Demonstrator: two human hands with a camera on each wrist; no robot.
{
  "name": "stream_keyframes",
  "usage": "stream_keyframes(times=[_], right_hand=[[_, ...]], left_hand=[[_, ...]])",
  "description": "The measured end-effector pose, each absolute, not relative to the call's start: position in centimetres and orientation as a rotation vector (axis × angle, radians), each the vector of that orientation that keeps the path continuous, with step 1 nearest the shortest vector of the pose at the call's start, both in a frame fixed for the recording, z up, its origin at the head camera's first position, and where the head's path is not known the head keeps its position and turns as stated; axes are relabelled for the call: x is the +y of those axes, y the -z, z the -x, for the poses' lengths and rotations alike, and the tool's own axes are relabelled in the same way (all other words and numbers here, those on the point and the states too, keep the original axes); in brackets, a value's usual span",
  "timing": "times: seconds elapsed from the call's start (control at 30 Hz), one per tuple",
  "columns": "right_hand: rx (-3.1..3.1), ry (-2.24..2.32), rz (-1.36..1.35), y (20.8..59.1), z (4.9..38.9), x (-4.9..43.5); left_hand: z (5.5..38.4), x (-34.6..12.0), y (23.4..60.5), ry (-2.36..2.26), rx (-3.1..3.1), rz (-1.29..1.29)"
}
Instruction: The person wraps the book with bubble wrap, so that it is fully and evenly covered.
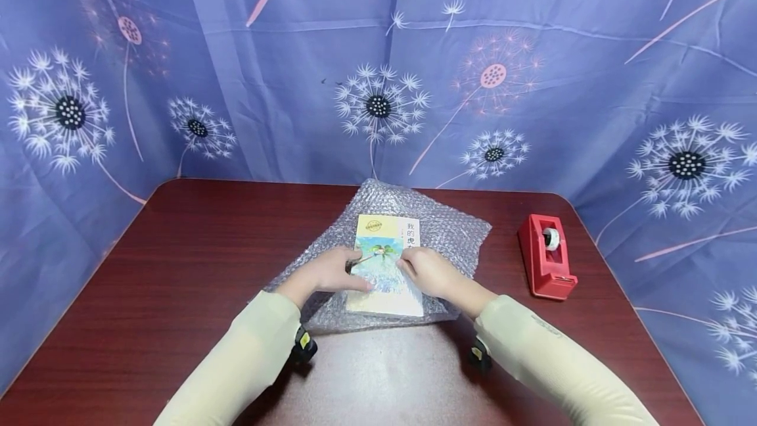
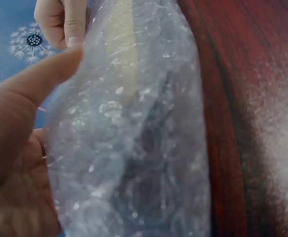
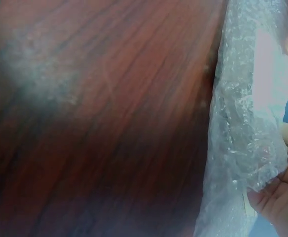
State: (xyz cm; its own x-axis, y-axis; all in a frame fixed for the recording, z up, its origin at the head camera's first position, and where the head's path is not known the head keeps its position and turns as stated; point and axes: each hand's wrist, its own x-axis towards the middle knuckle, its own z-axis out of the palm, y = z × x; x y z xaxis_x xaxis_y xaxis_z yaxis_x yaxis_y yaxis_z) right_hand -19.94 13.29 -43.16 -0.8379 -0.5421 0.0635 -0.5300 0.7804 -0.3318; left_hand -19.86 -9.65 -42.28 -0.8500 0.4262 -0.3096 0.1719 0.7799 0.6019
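Note:
A book [image 1: 384,229] with a yellow, white and blue cover lies on a sheet of clear bubble wrap [image 1: 449,225]. Shiny wrap overlaps the lower part of the cover. At the book's left side, my left hand [image 1: 331,269] holds the wrap, its thumb reaching over the cover. Bubble wrap hides part of that hand's fingers in the left wrist view. My right hand [image 1: 432,270] pinches the wrap over the book's right side, thumb beside the curled fingers. In the right wrist view, bunched wrap [image 3: 252,148] sits at the right hand's fingertips.
A red tape dispenser [image 1: 545,258] with a small roll of tape [image 1: 551,238] stands to the right on the dark reddish-brown table [image 1: 195,248]. Behind the table hangs a blue curtain [image 1: 284,84] with dandelion prints. Black wrist cameras are strapped below both sleeves.

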Motion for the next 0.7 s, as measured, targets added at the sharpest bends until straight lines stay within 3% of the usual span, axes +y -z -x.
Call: stream_keyframes(times=[0.7], right_hand=[[2.904, 0.514, 0.867, 43.49, 20.60, 12.94]], left_hand=[[19.99, -9.56, 42.51, -0.723, 2.585, -0.492]])
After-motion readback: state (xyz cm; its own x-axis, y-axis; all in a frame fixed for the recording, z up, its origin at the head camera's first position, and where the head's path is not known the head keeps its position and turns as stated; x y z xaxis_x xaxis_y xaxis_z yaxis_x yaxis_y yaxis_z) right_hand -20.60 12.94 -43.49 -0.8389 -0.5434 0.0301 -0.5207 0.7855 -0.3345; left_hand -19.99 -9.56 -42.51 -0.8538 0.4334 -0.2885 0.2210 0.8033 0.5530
